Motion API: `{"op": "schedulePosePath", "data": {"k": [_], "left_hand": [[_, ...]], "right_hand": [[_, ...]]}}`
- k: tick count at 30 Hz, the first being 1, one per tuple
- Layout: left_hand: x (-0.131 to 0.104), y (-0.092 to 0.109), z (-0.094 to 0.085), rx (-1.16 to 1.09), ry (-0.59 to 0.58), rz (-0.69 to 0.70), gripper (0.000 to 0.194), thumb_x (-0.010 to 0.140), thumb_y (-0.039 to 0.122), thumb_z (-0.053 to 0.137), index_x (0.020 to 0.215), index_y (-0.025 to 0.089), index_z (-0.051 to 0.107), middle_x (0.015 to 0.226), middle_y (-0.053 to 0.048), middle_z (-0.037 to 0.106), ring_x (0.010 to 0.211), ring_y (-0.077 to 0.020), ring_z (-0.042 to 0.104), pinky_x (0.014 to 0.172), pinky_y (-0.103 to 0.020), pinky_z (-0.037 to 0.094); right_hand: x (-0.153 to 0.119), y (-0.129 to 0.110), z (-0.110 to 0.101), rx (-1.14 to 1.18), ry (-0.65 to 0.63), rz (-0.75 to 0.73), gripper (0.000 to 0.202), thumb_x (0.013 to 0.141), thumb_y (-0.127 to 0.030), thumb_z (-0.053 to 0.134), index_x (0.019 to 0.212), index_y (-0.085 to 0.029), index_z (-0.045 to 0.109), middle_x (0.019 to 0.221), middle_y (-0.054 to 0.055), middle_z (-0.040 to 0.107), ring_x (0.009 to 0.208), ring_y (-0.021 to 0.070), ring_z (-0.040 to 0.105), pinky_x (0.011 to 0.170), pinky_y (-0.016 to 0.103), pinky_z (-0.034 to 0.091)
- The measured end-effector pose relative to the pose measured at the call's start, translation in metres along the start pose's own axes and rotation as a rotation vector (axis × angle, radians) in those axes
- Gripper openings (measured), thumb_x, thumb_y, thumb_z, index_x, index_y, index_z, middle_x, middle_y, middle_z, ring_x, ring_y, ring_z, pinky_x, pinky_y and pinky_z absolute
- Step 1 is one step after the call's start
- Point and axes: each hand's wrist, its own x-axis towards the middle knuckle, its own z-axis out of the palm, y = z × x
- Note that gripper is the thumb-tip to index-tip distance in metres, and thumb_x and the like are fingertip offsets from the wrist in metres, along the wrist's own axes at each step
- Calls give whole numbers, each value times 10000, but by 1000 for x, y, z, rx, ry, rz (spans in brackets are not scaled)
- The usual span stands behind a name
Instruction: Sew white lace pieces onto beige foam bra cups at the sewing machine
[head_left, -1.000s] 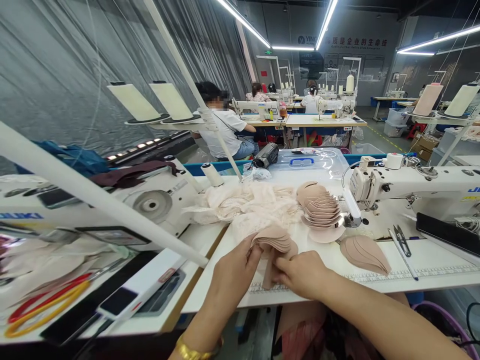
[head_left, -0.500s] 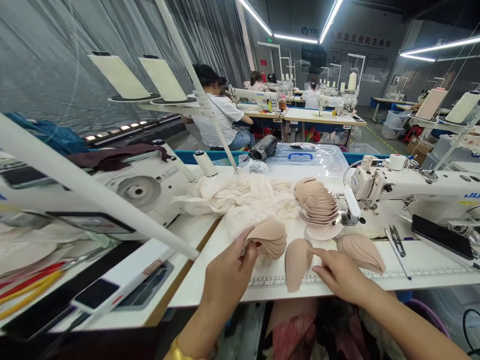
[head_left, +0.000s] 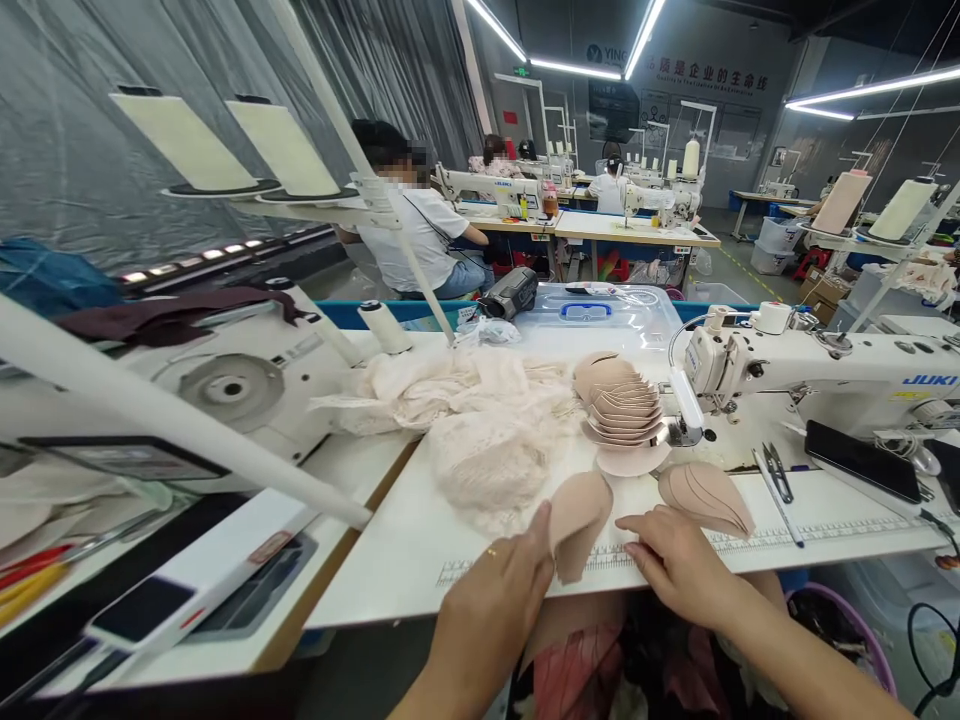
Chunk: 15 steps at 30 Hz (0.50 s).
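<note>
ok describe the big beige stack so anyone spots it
Find the white sewing machine at right. Between its needle end and the cream lace pile sits the big beige stack, with more layered edges than the smaller group beyond the right hand.

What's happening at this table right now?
The person's left hand is at the left edge of some curved beige pieces near the table's front edge; its grip is hard to make out. The right hand is just to their right, thumb and forefinger apart. Cream lacy fabric lies behind, and a fanned beige stack sits beside the sewing machine.
</note>
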Motion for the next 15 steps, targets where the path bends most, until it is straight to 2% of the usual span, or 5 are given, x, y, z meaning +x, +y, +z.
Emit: {"op": "schedulePosePath", "data": {"k": [3, 6, 10, 12, 15], "left_hand": [[-18, 6, -3, -102, -132, 11, 490, 1030, 223, 483, 1514, 170, 532, 900, -51, 756, 755, -256, 736, 679, -351, 556], [-16, 7, -12, -220, -193, -54, 640, 996, 384, 624, 1581, 215, 426, 1007, -69, 745, 860, -278, 741, 737, -365, 590], [8, 10, -10, -198, -26, -26, 568, 1030, 433, 580, 1552, 233, 479, 1113, -123, 685, 971, -311, 692, 820, -417, 581], [21, 11, 1, -165, 46, 39, 514, 1050, 402, 531, 1525, 209, 505, 1229, -171, 649, 1040, -334, 670, 868, -456, 572], [32, 6, 19, -91, 65, 143, 444, 1062, 323, 441, 1464, 166, 548, 1289, -219, 636, 1079, -371, 666, 881, -504, 570]], "right_hand": [[0, -1, 0, 5, 4, -6, 259, 1051, -160, 520, 1265, -156, 666, 985, 126, 728, 921, 296, 665, 812, 425, 556], [2, 0, 3, 1, 38, 6, 267, 1032, -136, 537, 1268, -152, 662, 977, 120, 707, 908, 285, 653, 805, 405, 547], [3, -5, 9, -28, 63, 1, 259, 1012, -130, 552, 1239, -164, 672, 995, 113, 700, 925, 270, 649, 815, 375, 541], [0, -11, 9, -43, 32, -14, 261, 995, -140, 582, 1233, -166, 686, 994, 107, 709, 923, 258, 657, 812, 349, 544], [-6, -25, 4, -63, -70, -52, 252, 995, -207, 625, 1227, -158, 712, 988, 105, 736, 918, 252, 685, 824, 327, 561]]}}
